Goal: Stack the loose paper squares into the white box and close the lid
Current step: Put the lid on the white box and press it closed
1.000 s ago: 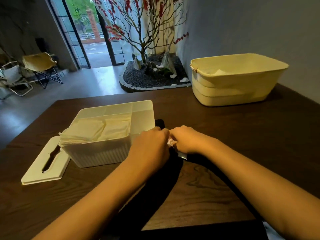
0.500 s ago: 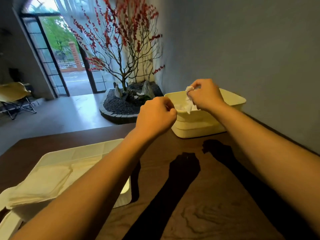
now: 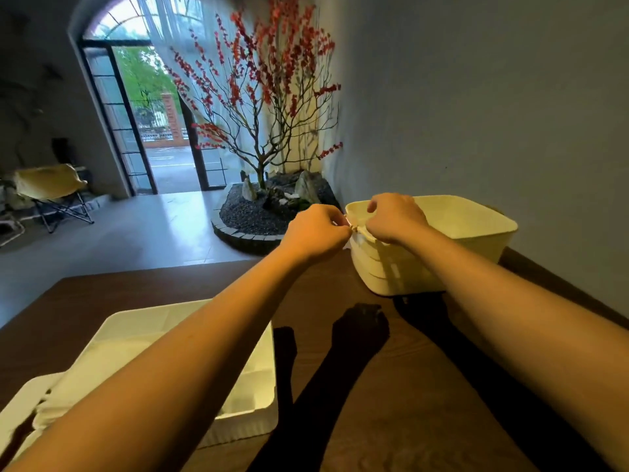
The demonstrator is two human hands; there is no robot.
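The white box (image 3: 245,426) stands open at the lower left, partly hidden behind my left forearm. Pale paper squares (image 3: 102,366) lie piled in it and spill over its left edge. A corner of the white lid (image 3: 16,408) shows beside the box at the frame's left edge. Both hands are raised at the near left rim of the cream bin (image 3: 476,233). My left hand (image 3: 316,235) and my right hand (image 3: 394,219) pinch a small white paper piece (image 3: 354,229) between their curled fingertips.
The dark wooden table (image 3: 408,420) carries the box and the bin, with shadows of my arms across it. A grey wall rises at the right behind the bin. Beyond the table's far edge stand a red-blossom tree (image 3: 262,107) in a gravel bed and a folding chair (image 3: 51,189).
Both hands rose from the table beside the white box to the cream bin, my right hand carrying a crumpled paper piece. My left hand has now joined it on the paper at the bin's rim.
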